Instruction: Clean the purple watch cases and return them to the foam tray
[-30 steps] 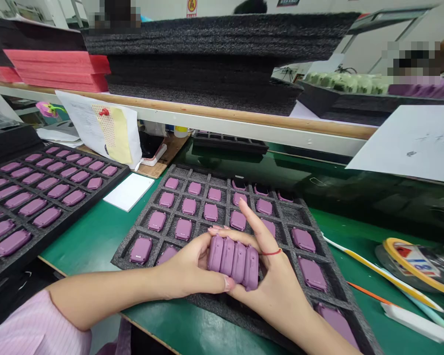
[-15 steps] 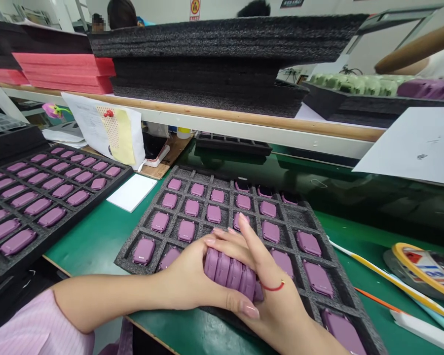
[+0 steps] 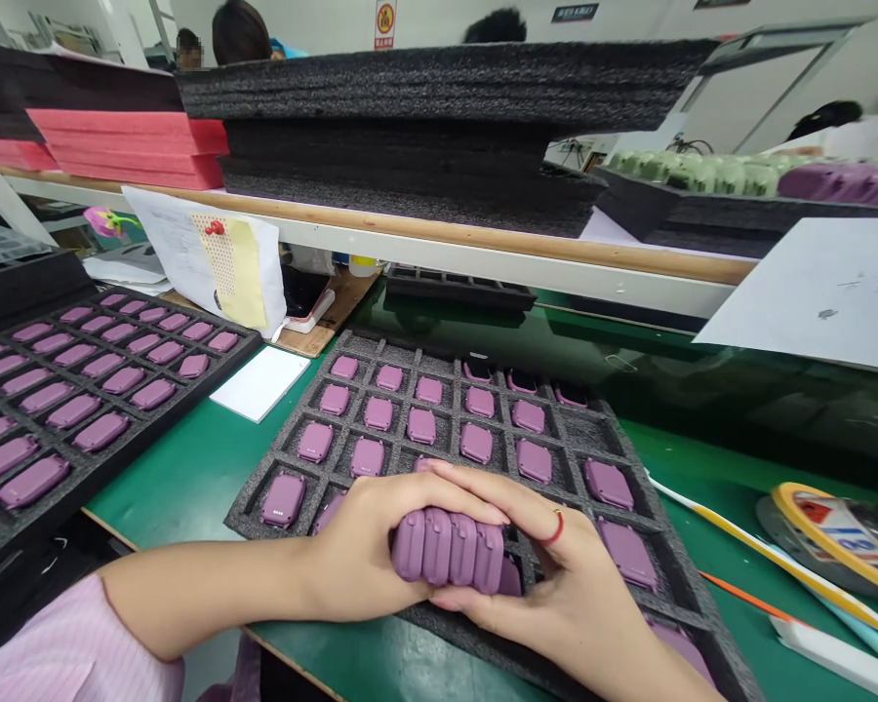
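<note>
A short row of purple watch cases (image 3: pixel 450 551), standing on edge side by side, is held between my two hands. My left hand (image 3: pixel 362 546) wraps round them from the left, its fingers over the top. From the right, my right hand (image 3: pixel 556 575) closes on the same row, fingers above and thumb below. Under the hands lies a black foam tray (image 3: pixel 702 595) with single purple watch cases in many of its compartments. Near its far edge, a few pieces show dark faces. My wrists and forearms hide part of the tray's near side.
Another foam tray (image 3: pixel 136 444) of purple cases lies at left, beside a white pad (image 3: pixel 259 383). Right of the middle tray are a yellow-and-white toothbrush (image 3: pixel 746 536) and a tape roll (image 3: pixel 841 536). Black foam sheets (image 3: pixel 439 88) are stacked on the shelf (image 3: pixel 410 249) above.
My right hand has come down from its raised position, and its fingers now lie over the row. The row has shifted slightly left and turned more level. The arm at upper right has left the view.
</note>
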A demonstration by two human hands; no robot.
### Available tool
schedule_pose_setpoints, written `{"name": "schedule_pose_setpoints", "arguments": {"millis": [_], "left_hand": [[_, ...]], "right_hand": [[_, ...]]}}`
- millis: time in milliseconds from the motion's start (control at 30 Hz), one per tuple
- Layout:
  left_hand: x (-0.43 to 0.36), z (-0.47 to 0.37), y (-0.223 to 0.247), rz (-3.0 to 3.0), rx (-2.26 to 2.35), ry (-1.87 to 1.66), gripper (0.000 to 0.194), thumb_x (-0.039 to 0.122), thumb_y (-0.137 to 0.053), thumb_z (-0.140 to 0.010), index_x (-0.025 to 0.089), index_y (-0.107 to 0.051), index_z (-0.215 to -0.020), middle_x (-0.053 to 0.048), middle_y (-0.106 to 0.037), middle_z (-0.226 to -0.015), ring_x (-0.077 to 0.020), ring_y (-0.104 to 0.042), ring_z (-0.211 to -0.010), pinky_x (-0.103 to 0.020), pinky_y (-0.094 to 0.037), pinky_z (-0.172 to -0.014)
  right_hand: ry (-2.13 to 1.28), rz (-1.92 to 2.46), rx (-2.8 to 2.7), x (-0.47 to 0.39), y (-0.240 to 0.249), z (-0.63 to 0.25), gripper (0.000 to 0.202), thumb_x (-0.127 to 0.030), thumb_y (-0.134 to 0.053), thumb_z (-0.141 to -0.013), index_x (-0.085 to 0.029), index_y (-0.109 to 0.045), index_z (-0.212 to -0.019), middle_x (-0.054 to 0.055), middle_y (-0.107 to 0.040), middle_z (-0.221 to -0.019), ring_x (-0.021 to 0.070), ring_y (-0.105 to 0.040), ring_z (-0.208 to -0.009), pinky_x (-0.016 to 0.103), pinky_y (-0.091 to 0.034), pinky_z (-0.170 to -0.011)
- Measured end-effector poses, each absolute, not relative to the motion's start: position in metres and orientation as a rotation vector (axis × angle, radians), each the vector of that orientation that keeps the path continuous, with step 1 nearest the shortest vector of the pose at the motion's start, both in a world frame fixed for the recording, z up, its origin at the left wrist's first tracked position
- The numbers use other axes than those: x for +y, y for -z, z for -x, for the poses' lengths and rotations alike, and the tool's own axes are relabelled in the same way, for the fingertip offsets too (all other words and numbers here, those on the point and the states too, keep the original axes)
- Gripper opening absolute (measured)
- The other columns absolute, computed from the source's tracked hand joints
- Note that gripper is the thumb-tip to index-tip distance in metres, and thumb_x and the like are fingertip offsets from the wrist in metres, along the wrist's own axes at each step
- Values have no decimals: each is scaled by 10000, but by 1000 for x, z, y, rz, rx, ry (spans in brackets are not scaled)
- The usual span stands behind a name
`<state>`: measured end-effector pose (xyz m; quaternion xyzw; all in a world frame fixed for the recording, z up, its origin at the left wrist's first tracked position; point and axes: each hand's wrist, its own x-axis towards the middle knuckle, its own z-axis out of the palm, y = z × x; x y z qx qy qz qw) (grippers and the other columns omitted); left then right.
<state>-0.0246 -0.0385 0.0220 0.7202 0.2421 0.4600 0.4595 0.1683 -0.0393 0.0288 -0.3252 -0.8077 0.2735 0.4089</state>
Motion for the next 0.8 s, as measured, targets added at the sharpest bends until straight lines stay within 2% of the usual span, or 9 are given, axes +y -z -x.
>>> {"name": "schedule_pose_setpoints", "arguments": {"millis": [133,233,367,567,700,800], "left_hand": [[-39,24,-21,-1802,574,-1150,372,281,-828,-781,200,-695,-1118,-76,-776,-1150,-227,-741,-1069,-306,-587,-926],[-39,24,-19,-1807,569,-1156,383,241,-837,-769,197,-694,-1121,-77,-771,-1165,-221,-738,-1078,-291,-583,-931],[-39,24,-16,-1835,571,-1178,385,205,-837,-759,192,-696,-1117,-74,-779,-1121,-205,-754,-1016,-255,-594,-862],[-38,23,-18,-1772,539,-1161,409,153,-836,-739,201,-689,-1116,-77,-761,-1148,-226,-731,-1074,-308,-573,-934],[-36,21,-19,-1324,430,-1013,475,103,-865,-686,200,-654,-1101,-91,-735,-1163,-268,-703,-1141,-423,-546,-1002],[-35,19,-16,-981,273,-829,477,119,-854,-719,206,-636,-1134,-79,-756,-1111,-250,-741,-1067,-439,-561,-972]], "right_hand": [[-635,789,-2061,-39,-29,-167,746,-319,-891,-696,-330,-571,-1370,-11,-730,-1269,169,-720,-1121,247,-553,-1028],[-624,792,-2071,-38,-30,-168,722,-324,-886,-702,-314,-575,-1354,-12,-734,-1261,152,-721,-1114,214,-548,-1018],[-609,781,-2074,-38,-31,-169,713,-322,-890,-695,-299,-586,-1340,-4,-741,-1246,156,-726,-1106,212,-552,-1010],[-648,834,-2058,-39,-31,-169,707,-367,-886,-694,-270,-619,-1341,49,-748,-1230,239,-743,-1074,318,-604,-973],[-727,893,-1973,-42,-31,-171,806,-525,-848,-706,-262,-567,-1414,86,-715,-1291,306,-708,-1142,378,-622,-946],[-782,872,-1950,-44,-32,-172,851,-547,-834,-716,-293,-507,-1460,89,-652,-1385,323,-662,-1220,411,-603,-981]]}}
